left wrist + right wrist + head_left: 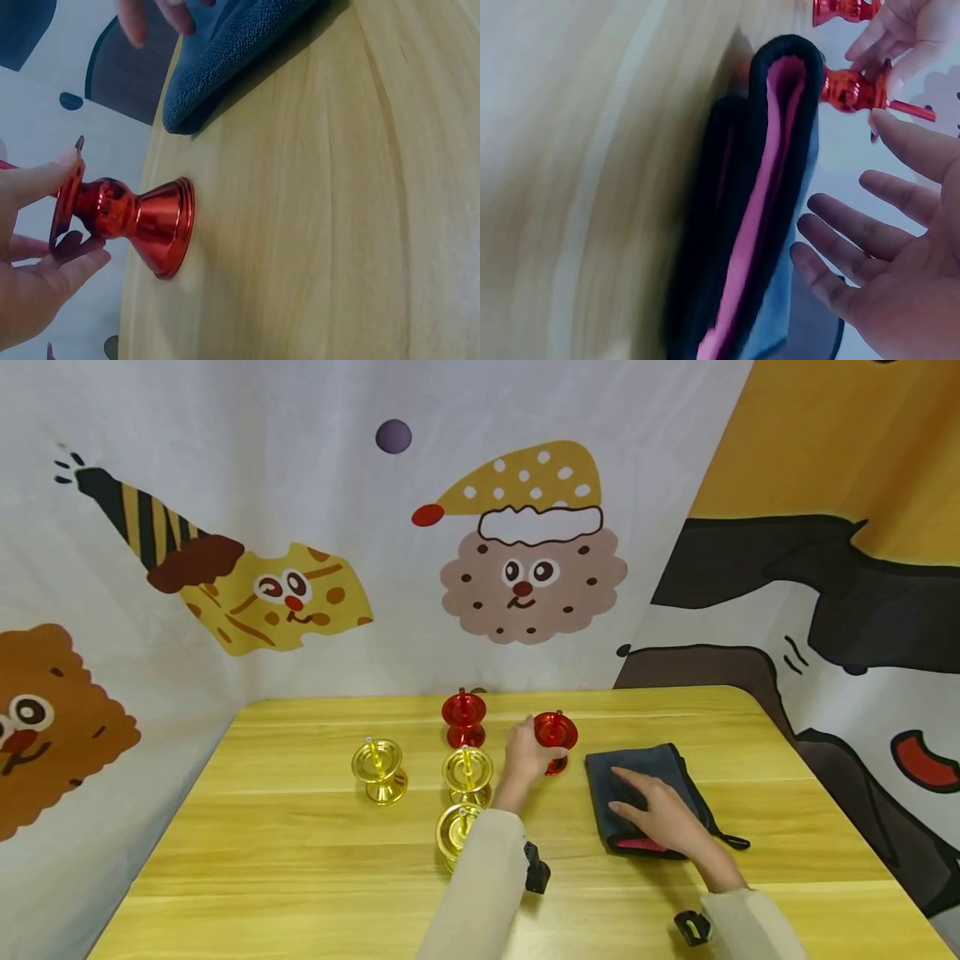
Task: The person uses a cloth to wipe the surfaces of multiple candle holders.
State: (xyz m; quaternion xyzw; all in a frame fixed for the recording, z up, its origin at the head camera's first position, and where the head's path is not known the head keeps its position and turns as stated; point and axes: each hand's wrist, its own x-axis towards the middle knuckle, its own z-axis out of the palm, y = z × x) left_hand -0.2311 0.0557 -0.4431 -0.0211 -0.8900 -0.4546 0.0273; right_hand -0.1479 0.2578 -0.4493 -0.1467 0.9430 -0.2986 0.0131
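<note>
My left hand (525, 753) grips the dish rim of a shiny red candle holder (558, 732) between thumb and fingers. The holder has a flared foot (163, 226) that stands on the table, and a thin stick rises from its dish. My right hand (663, 810) hovers over a folded dark blue towel (600, 789), its fingers spread and holding nothing. Pink lining (751, 225) shows between the towel's folds. Another red candle holder (463, 714) stands left of my left hand.
Gold candle holders stand left of my left forearm: one farthest left (378, 766), one in the middle (467, 770), and a nearer one (450, 835) partly hidden by the sleeve. A loop (735, 842) sticks out from the towel. Behind the wooden table (300, 877) hangs a printed curtain (322, 468).
</note>
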